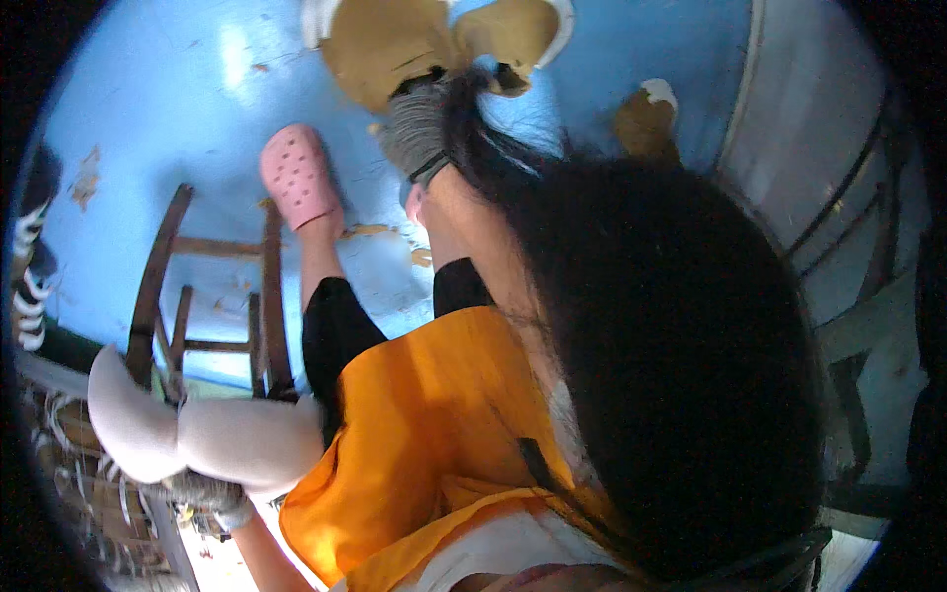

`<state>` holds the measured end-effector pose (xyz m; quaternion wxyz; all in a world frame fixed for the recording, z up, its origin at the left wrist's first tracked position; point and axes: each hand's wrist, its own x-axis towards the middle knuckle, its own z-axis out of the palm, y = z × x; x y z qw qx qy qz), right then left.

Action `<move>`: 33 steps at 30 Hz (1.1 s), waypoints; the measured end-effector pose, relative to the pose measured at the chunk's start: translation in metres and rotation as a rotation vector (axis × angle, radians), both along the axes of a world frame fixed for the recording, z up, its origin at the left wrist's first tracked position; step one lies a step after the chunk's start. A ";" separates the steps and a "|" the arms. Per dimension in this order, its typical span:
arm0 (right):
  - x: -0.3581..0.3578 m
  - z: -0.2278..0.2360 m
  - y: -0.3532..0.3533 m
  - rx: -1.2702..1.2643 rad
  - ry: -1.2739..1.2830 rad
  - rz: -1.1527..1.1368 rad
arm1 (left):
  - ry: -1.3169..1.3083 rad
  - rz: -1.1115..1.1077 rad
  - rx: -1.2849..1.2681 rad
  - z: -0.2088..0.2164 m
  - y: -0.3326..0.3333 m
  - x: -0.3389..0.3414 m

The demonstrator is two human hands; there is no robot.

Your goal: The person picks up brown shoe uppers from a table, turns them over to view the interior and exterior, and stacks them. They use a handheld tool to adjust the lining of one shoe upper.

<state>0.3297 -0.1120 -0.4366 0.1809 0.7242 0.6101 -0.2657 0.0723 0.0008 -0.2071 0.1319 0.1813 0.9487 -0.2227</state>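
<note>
My left hand, in a grey knit glove, is closed on the underside of a white padded piece with two rounded lobes. The piece is held at my left side, above a wooden stool. My right arm stretches forward and down. My right hand, also in a grey glove, is at the near edge of a tan two-lobed piece with white edges. Its fingers are hidden at that edge and behind strands of hair, so their grip cannot be made out.
A brown wooden stool frame stands on the blue floor at left. A tan-and-white scrap lies ahead to the right. My foot wears a pink clog. Dark hair hides much of the right. Bundled items fill the lower left.
</note>
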 end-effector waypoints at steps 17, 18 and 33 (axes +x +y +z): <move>-0.138 0.343 -0.115 -0.232 1.121 -0.125 | -0.435 -0.729 1.015 0.025 -0.153 -0.158; -0.138 0.361 -0.130 -0.085 1.184 -0.163 | -0.437 -0.755 1.014 0.026 -0.153 -0.160; -0.040 0.659 -0.239 0.766 1.264 -1.057 | -0.125 -0.775 0.529 0.045 -0.150 -0.167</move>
